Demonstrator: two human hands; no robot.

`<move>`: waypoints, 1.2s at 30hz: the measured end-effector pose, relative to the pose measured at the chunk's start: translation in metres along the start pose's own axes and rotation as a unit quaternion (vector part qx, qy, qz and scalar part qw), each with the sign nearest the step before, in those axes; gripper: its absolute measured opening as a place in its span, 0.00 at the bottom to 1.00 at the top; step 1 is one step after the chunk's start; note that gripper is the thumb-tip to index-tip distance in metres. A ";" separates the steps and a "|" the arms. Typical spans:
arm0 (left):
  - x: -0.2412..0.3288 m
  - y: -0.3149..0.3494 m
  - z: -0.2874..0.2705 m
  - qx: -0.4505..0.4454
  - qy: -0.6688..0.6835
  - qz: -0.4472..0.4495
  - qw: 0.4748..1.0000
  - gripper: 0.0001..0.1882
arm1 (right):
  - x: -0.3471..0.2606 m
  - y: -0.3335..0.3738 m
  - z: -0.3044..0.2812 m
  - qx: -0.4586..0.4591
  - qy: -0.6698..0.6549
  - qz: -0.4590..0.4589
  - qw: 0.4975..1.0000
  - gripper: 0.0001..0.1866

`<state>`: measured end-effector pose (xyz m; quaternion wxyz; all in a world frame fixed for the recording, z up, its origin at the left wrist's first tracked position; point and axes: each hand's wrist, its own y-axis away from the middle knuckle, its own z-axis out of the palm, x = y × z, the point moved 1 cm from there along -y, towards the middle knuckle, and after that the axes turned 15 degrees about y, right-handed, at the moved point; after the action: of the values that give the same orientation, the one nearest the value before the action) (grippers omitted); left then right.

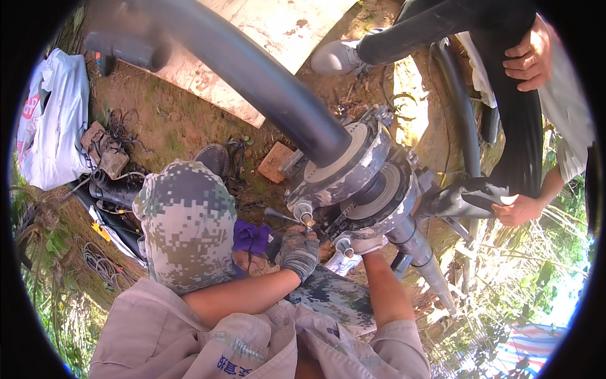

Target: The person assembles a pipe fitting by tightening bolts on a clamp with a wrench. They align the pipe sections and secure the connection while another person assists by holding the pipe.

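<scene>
My left hand (298, 252), in a grey knitted glove, is closed beside a bolt (307, 218) on the near side of a clamp ring. What its fingers hold is hidden. A thin tool with a dark handle (275, 215) sticks out to the left just above them. My right hand (367, 244), in a pale glove, reaches under the second clamp ring (394, 196), by another bolt end (346, 248). The ring hides most of its fingers. The first clamp ring (341, 189), scuffed grey, surrounds the end of a thick black pipe (252, 76).
Past the clamps, a narrower black pipe (426, 262) slants down right. Another person's hands (530, 57) and dark-trousered legs (521, 126) are close on the right. A brick (276, 162), a purple cloth (252, 237), a wooden board (208, 82) and a white sack (57, 120) lie around.
</scene>
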<state>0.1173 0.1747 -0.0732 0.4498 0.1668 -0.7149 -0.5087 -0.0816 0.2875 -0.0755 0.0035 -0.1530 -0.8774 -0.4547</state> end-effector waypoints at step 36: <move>0.110 -0.040 0.033 -0.244 0.301 -0.004 0.922 0.32 | 0.003 -0.005 0.009 0.036 -0.081 -0.003 0.996 0.40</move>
<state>0.0228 0.1001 -0.0592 0.6686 0.1996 -0.3990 -0.5949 -0.0847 0.2927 -0.0842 -0.0636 -0.1865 -0.8909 -0.4093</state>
